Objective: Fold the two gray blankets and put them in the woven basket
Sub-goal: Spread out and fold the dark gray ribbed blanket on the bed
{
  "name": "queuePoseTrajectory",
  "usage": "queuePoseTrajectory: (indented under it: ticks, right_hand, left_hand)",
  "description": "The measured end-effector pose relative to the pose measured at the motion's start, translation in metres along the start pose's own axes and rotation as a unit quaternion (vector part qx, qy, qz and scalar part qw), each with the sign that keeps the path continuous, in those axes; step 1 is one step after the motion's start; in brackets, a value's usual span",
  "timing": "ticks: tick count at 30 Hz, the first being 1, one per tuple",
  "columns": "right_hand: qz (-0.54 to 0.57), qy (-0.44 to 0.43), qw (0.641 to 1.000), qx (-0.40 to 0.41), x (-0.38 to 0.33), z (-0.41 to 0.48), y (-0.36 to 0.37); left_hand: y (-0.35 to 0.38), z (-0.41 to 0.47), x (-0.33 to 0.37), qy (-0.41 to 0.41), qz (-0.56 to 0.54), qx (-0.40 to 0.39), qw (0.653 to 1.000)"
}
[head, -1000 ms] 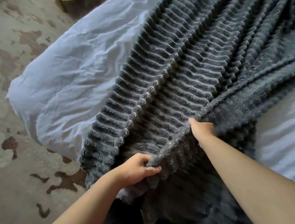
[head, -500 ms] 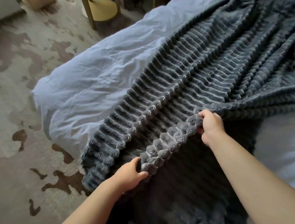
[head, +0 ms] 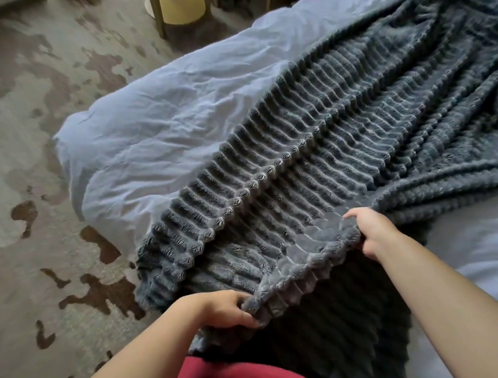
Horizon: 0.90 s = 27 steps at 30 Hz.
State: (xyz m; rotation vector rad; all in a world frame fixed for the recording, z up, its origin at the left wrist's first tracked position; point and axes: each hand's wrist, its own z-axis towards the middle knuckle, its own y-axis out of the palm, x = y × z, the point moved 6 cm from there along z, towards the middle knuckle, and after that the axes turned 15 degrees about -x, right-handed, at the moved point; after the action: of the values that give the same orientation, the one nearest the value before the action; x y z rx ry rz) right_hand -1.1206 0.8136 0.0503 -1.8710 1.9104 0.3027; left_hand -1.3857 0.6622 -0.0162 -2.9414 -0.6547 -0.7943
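A bedroom: white-sheeted bed [head: 177, 128], patterned carpet [head: 30, 146], wooden side table [head: 179, 6]

A bed [head: 154, 130] under a wrinkled, pale white cover ran from the far right toward the near left, with a rounded corner at its left. A gray blanket [head: 357, 138], plush and ribbed, lay spread over the right part of the cover, leaving a bare strip along the left. Its near left corner draped over the bed's edge. The bed stood on a gray carpet [head: 30, 146] mottled with brown patches. A small wooden-legged table [head: 179, 3] with a yellow shelf stood on the carpet at the far side, near the bed.
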Motion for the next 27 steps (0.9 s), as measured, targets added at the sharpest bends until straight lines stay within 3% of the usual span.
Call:
queuePoseTrajectory:
  ticks: [2, 5, 8, 10, 13, 16, 18, 20, 22, 24, 27]
  right_hand:
    - [0.030, -0.011, 0.999, -0.023, -0.012, -0.008, 0.004]
    - [0.093, -0.082, 0.992, -0.032, -0.046, -0.021, 0.014]
    - [0.107, -0.125, 0.985, -0.045, -0.079, -0.032, 0.030]
    - [0.063, -0.150, 0.986, -0.023, -0.097, -0.033, 0.045]
    - [-0.013, -0.184, 0.983, 0.023, -0.123, -0.020, 0.076]
    - [-0.044, -0.214, 0.976, 0.009, -0.152, 0.007, 0.129]
    - [-0.068, -0.214, 0.974, -0.036, -0.168, 0.036, 0.174]
    - [-0.115, -0.179, 0.968, -0.131, -0.167, 0.069, 0.225]
    - [-0.259, -0.138, 0.934, -0.202, -0.146, 0.099, 0.263]
    - [-0.447, -0.150, 0.862, -0.187, -0.124, 0.119, 0.283]
    - [-0.581, -0.194, 0.773, -0.165, -0.101, 0.126, 0.296]
  left_hand:
    - [-0.004, -0.002, 0.004, 0.007, -0.053, 0.015, 0.998]
    - [-0.031, -0.015, 0.006, 0.024, -0.113, 0.194, 0.974]
    - [-0.059, -0.053, 0.004, 0.110, -0.109, 0.439, 0.885]
    - [-0.071, -0.077, -0.002, 0.139, -0.131, 0.525, 0.829]
    - [-0.092, -0.093, -0.023, 0.131, -0.194, 0.544, 0.805]
    - [-0.126, -0.095, -0.057, 0.045, -0.201, 0.531, 0.822]
    - [-0.148, -0.087, -0.087, -0.036, -0.202, 0.511, 0.835]
    - [-0.164, -0.073, -0.115, -0.098, -0.210, 0.489, 0.841]
    - [-0.174, -0.054, -0.131, -0.147, -0.198, 0.447, 0.860]
    - [-0.182, -0.036, -0.137, -0.165, -0.187, 0.414, 0.875]
    - [-0.190, -0.022, -0.131, -0.123, -0.186, 0.411, 0.884]
